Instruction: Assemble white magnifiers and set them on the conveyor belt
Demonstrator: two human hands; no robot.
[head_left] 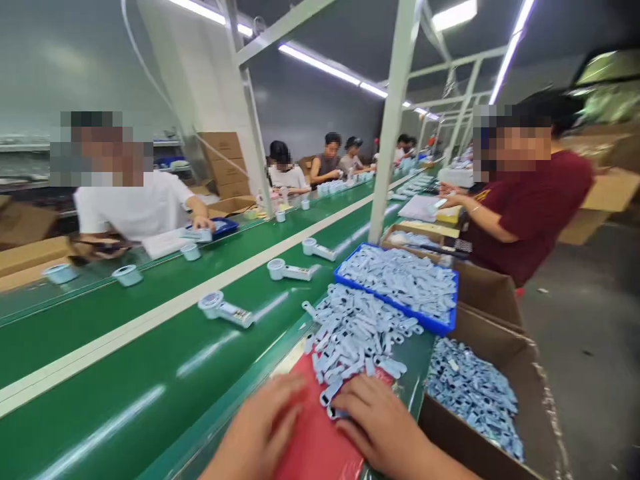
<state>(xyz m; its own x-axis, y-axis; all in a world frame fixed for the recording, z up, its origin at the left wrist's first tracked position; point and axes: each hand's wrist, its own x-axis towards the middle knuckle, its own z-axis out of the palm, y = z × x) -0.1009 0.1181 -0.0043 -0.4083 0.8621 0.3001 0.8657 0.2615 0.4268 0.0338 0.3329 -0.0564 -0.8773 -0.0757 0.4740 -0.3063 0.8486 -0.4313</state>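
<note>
Over the red mat (313, 433) at the table's near edge, my left hand (263, 427) is blurred, its thumb apart from the fingers and nothing seen in it. My right hand (380, 423) rests at the near end of a loose pile of light-blue plastic handle pieces (350, 327). Its fingers curl over one light-blue plastic handle piece (334, 412), partly hidden beneath them. Just behind the pile stands a blue tray (445, 327) heaped with the same pieces.
Left of me runs a green conveyor belt (165, 373), carrying several round-headed light-blue units (225, 309). A cardboard box (537, 393) of small parts stands at right. A metal post (393, 127) rises beyond the tray. Co-workers sit across the belt; another person (545, 193) is at right.
</note>
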